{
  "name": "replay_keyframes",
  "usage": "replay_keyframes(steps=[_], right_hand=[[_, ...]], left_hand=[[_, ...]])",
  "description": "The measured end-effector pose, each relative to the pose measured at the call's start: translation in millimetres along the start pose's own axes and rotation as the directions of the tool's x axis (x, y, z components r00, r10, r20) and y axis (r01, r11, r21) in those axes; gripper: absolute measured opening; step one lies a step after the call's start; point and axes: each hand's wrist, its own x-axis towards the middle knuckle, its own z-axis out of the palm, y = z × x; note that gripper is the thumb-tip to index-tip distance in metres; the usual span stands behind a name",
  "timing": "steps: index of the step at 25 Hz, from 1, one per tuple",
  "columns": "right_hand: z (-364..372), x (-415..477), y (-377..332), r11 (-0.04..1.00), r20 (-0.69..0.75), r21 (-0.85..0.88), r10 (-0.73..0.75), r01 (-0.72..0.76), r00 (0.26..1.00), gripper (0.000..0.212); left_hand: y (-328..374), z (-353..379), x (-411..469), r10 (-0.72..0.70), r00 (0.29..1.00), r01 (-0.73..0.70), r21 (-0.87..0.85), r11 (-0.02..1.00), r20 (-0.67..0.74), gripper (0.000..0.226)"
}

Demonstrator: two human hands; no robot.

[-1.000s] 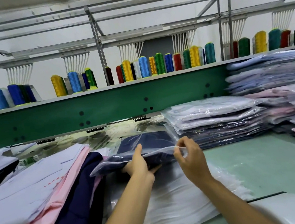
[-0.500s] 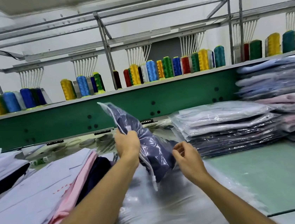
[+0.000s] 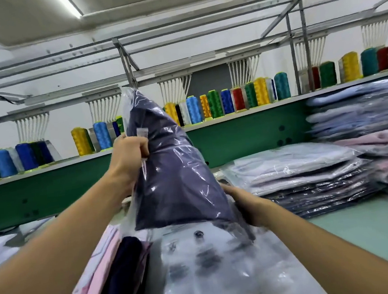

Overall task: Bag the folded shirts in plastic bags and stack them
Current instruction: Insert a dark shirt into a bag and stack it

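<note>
Above empty bags [image 3: 215, 277], left hand [image 3: 129, 154] grips top of bagged shirt [image 3: 174, 173]; right hand [image 3: 242, 201] pinches low corner; shirt seems in; next: lay flat on stack [image 3: 300, 173].

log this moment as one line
step: bagging | left hand: grips left edge of clear plastic bag holding navy folded shirt, on end | right hand: holds lower corner | stack of bagged shirts: at right

The bagged navy shirt [image 3: 176, 173] is hiding the right hand's [image 3: 245, 203] fingers. Stacks of bagged shirts [image 3: 365, 112] at the table's right edge are blurring and running out of frame. The pile of empty bags [image 3: 227, 276] is smearing, its dark blots unreadable.
</note>
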Motion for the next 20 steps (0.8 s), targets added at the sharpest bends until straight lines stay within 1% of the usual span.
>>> replay_keyframes(steps=[1, 2, 3, 5, 6, 9, 11, 13, 14, 16, 18, 20], right_hand=[[-1, 2, -3, 0.998, 0.014, 0.038, -0.055, 0.054, 0.998, 0.053], [-3, 5, -9, 0.991, -0.025, 0.056, -0.121, 0.122, 0.992, 0.042], [-8, 8, -16, 0.979, -0.105, 0.053, -0.193, 0.199, 0.976, 0.037], [-22, 10, -35, 0.944, -0.287, 0.027, -0.309, 0.330, 0.907, 0.043], [-32, 9, -45, 0.931, -0.346, 0.004, -0.341, 0.365, 0.874, 0.048], [-70, 7, -72, 0.905, -0.460, -0.135, -0.418, 0.403, 0.784, 0.052], [-103, 8, -82, 0.883, -0.507, -0.252, -0.469, 0.397, 0.723, 0.050], [-138, 9, -89, 0.850, -0.547, -0.390, -0.523, 0.354, 0.653, 0.047], [-156, 10, -91, 0.826, -0.566, -0.474, -0.552, 0.306, 0.613, 0.048], [-192, 12, -98, 0.753, -0.583, -0.639, -0.605, 0.155, 0.542, 0.054], [-225, 13, -101, 0.670, -0.578, -0.742, -0.632, -0.010, 0.516, 0.056], [-260, 18, -104, 0.595, -0.593, -0.783, -0.623, -0.184, 0.510, 0.049]], left_hand=[[4, 0, 5, -0.004, 1.000, 0.004, -0.004, 1.000, 0.001, 0.025], [6, 0, 10, -0.009, 1.000, 0.009, -0.011, 1.000, -0.009, 0.024], [8, 1, 16, -0.018, 1.000, 0.017, -0.026, 1.000, -0.018, 0.022], [8, 6, 28, -0.037, 0.999, 0.036, -0.059, 0.998, -0.030, 0.022], [7, 9, 32, -0.049, 0.998, 0.046, -0.073, 0.996, -0.038, 0.023], [-6, 22, 45, -0.099, 0.993, 0.093, -0.102, 0.990, -0.059, 0.021], [-25, 40, 56, -0.127, 0.990, 0.123, -0.059, 0.991, -0.066, 0.017], [-48, 68, 67, -0.159, 0.982, 0.158, -0.023, 0.987, -0.097, 0.011], [-60, 84, 72, -0.188, 0.976, 0.186, -0.028, 0.982, -0.108, 0.017], [-84, 119, 78, -0.224, 0.972, 0.223, -0.028, 0.974, -0.070, 0.040], [-106, 156, 80, -0.215, 0.977, 0.215, -0.016, 0.976, 0.009, 0.052], [-127, 195, 84, -0.198, 0.978, 0.199, 0.000, 0.980, 0.064, 0.047]])
